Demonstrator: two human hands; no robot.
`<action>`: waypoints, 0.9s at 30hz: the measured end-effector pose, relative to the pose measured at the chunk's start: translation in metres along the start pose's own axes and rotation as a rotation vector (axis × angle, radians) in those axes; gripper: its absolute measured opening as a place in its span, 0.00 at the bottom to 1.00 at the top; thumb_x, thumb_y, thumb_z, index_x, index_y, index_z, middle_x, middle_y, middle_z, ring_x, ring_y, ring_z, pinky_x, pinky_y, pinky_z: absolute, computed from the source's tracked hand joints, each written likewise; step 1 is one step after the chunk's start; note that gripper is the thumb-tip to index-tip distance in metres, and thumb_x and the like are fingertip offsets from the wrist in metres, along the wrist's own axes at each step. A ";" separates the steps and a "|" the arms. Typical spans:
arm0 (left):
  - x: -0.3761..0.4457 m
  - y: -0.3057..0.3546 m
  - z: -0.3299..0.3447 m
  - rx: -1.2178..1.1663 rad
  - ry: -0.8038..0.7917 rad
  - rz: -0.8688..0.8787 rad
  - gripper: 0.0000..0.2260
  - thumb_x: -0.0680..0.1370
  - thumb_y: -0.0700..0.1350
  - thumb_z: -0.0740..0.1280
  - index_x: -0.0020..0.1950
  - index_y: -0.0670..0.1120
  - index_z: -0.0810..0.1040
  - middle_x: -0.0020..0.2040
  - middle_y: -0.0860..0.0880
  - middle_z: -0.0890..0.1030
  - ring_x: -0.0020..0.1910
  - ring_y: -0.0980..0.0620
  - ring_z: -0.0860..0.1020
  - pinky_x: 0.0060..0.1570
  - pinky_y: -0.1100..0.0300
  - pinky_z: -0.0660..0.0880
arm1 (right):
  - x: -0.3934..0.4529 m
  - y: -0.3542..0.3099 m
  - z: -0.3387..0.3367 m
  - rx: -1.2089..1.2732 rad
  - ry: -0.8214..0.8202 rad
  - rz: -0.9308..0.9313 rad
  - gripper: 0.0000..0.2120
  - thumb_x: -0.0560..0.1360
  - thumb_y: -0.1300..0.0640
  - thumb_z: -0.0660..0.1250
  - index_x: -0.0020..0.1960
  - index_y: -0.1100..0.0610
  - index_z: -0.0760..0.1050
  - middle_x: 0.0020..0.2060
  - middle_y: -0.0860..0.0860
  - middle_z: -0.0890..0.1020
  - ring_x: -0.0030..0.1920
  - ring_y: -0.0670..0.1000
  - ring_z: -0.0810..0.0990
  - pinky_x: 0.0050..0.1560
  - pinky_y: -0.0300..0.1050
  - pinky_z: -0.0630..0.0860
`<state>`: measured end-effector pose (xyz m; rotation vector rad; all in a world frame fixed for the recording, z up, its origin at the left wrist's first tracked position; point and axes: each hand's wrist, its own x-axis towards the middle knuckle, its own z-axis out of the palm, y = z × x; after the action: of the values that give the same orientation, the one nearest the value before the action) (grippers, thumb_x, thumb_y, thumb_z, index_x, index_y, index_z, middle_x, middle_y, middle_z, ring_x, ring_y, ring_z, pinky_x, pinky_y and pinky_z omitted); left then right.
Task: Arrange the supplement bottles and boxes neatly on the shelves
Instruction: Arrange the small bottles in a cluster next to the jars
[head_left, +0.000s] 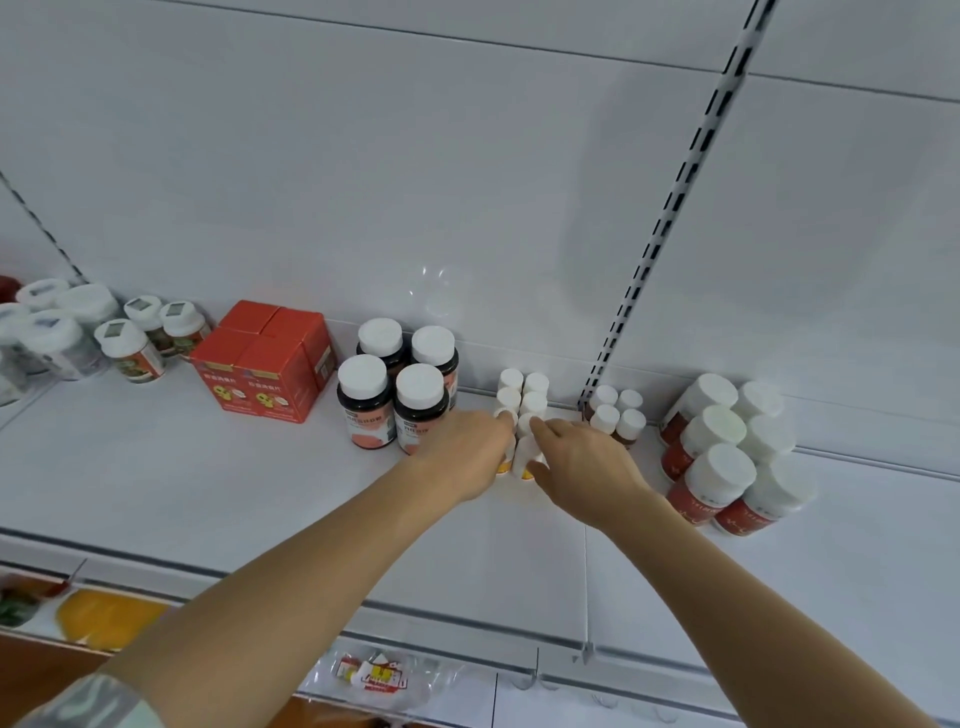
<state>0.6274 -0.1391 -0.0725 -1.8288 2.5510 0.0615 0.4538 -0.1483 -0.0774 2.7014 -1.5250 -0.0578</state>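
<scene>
— Both hands are on the small white-capped bottles (524, 410) in the middle of the shelf (208, 483). From the head view, the left hand (467, 452) has its grip curled round the front left bottle, and the right hand (582, 457) pinches the front right one between thumb and fingers.

— Where does that cluster sit?

— Two short rows running back toward the wall, between the dark bottles (395, 384) on the left and the brown bottles (618, 413) on the right.

— What could go wrong?

— I'd say toppling. Those bottles are slim and packed close; a sideways nudge from either hand could knock the rear ones over, or push them into the dark bottles just beside.
</scene>
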 end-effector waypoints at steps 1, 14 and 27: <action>0.000 0.000 0.001 -0.001 0.006 0.004 0.10 0.79 0.43 0.65 0.58 0.44 0.69 0.46 0.43 0.79 0.44 0.40 0.78 0.32 0.53 0.63 | 0.001 0.001 0.000 0.002 -0.001 -0.002 0.26 0.80 0.46 0.58 0.75 0.56 0.61 0.61 0.51 0.77 0.58 0.55 0.76 0.50 0.50 0.77; 0.001 -0.003 0.009 0.035 0.038 0.041 0.09 0.78 0.40 0.64 0.57 0.43 0.67 0.45 0.43 0.79 0.43 0.39 0.79 0.30 0.52 0.64 | -0.003 -0.003 0.005 0.033 0.021 0.033 0.25 0.80 0.46 0.58 0.74 0.56 0.62 0.57 0.51 0.79 0.54 0.54 0.78 0.46 0.50 0.78; 0.000 -0.001 0.003 0.042 0.090 0.051 0.16 0.78 0.50 0.66 0.60 0.41 0.68 0.48 0.43 0.81 0.45 0.40 0.80 0.33 0.54 0.66 | -0.007 -0.004 -0.001 0.064 0.090 0.045 0.26 0.78 0.43 0.60 0.70 0.57 0.67 0.54 0.51 0.79 0.54 0.55 0.78 0.43 0.50 0.78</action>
<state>0.6282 -0.1391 -0.0756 -1.7916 2.6366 -0.0757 0.4533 -0.1405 -0.0768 2.6759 -1.5876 0.1140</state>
